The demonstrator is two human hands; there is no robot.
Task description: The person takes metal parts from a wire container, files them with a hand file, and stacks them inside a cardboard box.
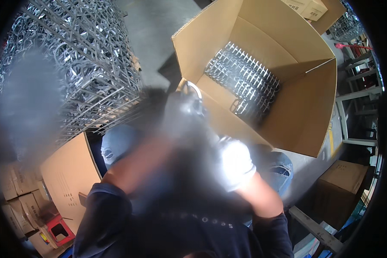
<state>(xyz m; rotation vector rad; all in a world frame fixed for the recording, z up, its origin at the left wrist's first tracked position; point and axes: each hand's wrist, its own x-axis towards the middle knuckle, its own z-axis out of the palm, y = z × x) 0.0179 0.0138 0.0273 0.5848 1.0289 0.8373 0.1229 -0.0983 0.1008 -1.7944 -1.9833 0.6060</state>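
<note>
My left hand (180,112), in a pale glove, is in front of the near corner of the open cardboard box. A curved shiny metal piece (194,91) sticks up from its closed fingers; the rest of the piece is blurred. My right hand (235,163), in a white glove, is close by on the right, below the box's near wall. Glare and a smear on the picture hide its fingers. Inside the big cardboard box (299,116), many similar metal pieces (247,79) lie in neat rows on the bottom.
A tall wire cage (109,101) heaped with loose metal pieces (84,47) stands at the left. Cardboard boxes (23,206) and a red plastic stool (59,230) are at the lower left. Another carton (342,176) and a metal frame (360,141) stand at the right. A grey blur covers part of the left side.
</note>
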